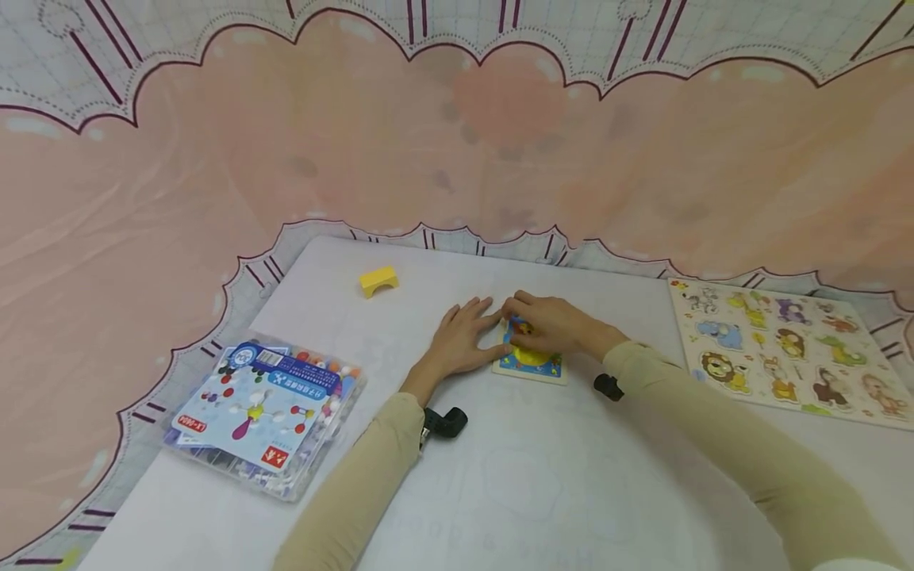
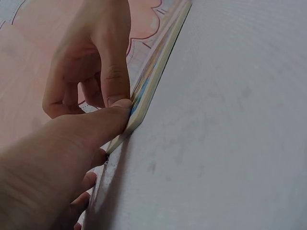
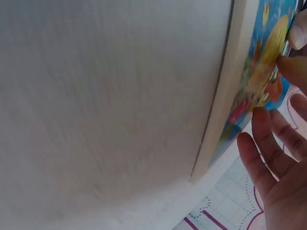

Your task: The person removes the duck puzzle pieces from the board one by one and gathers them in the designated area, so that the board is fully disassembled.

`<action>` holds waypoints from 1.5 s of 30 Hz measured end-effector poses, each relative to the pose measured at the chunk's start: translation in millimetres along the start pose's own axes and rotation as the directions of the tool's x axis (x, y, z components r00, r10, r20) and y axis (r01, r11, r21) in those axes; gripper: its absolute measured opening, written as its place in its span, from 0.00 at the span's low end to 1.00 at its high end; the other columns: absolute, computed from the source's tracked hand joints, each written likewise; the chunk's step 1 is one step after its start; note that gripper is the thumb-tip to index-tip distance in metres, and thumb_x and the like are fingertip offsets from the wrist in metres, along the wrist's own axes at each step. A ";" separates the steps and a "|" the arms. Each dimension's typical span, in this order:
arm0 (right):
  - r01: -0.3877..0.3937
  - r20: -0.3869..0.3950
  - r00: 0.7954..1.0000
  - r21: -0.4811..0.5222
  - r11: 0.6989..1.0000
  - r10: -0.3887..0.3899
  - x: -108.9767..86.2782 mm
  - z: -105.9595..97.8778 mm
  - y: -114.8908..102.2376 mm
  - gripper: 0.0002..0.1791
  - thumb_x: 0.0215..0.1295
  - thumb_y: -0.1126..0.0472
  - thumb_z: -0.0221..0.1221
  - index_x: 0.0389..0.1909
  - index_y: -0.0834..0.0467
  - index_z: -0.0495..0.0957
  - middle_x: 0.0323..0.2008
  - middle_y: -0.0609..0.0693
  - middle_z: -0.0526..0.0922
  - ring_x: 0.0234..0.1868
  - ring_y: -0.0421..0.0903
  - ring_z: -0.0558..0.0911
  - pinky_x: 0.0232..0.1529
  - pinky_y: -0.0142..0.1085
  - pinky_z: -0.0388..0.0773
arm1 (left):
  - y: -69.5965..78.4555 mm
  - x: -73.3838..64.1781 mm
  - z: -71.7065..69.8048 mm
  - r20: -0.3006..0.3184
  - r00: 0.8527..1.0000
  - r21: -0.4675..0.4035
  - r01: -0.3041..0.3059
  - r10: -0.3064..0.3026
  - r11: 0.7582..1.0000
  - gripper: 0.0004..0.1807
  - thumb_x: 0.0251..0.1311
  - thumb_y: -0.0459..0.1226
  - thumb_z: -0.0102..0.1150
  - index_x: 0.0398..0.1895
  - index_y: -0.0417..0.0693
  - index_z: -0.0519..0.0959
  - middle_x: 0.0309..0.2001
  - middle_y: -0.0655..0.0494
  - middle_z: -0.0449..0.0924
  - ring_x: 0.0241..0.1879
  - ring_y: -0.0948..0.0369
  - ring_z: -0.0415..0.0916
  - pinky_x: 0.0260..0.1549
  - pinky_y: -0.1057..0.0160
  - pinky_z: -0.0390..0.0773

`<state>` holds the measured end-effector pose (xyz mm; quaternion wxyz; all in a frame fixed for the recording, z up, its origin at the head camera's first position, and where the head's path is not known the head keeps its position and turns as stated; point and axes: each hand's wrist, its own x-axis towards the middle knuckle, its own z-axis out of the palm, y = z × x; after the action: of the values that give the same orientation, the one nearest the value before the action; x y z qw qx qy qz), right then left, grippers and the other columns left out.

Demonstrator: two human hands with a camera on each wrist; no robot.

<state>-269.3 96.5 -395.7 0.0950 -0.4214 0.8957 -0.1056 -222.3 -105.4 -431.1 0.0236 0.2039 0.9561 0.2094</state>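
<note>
A small blue wooden puzzle board (image 1: pixel 551 369) with a large yellow picture lies flat on the table. My left hand (image 1: pixel 458 341) rests beside it with fingers spread, its thumb pressing on the board's near left corner. In the left wrist view, that thumb (image 2: pixel 112 120) lies over the board's corner (image 2: pixel 136 115). Over the board's upper part, my right hand (image 1: pixel 546 323) pinches a colourful puzzle piece (image 3: pixel 274 88) between thumb and fingers. Seen from the right wrist, its other fingers (image 3: pixel 256 158) extend by the board edge. The piece is partly hidden.
To the left lies a clear plastic case (image 1: pixel 286 484) of molecule model parts under a printed card. A yellow arch block (image 1: pixel 378 280) sits farther back. A large animal puzzle board (image 1: pixel 760 369) lies at the right. Patterned cloth (image 1: pixel 428 159) borders the white table (image 1: pixel 543 476).
</note>
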 end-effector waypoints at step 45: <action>-0.145 -0.198 0.946 0.450 0.881 0.256 -47.4 16.4 7.6 0.19 0.64 0.52 0.59 0.53 0.53 0.71 0.49 0.46 0.76 0.49 0.44 0.77 0.51 0.39 0.78 | -2.5 5.7 10.0 -0.023 1.000 -0.006 0.003 -0.003 1.000 0.39 0.59 0.61 0.52 0.70 0.54 0.63 0.74 0.50 0.54 0.74 0.51 0.46 0.71 0.45 0.43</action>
<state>-240.9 136.1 -409.6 0.0817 -0.2776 0.8939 -0.3423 -227.1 -101.3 -440.9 0.0136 0.1999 0.9559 0.2146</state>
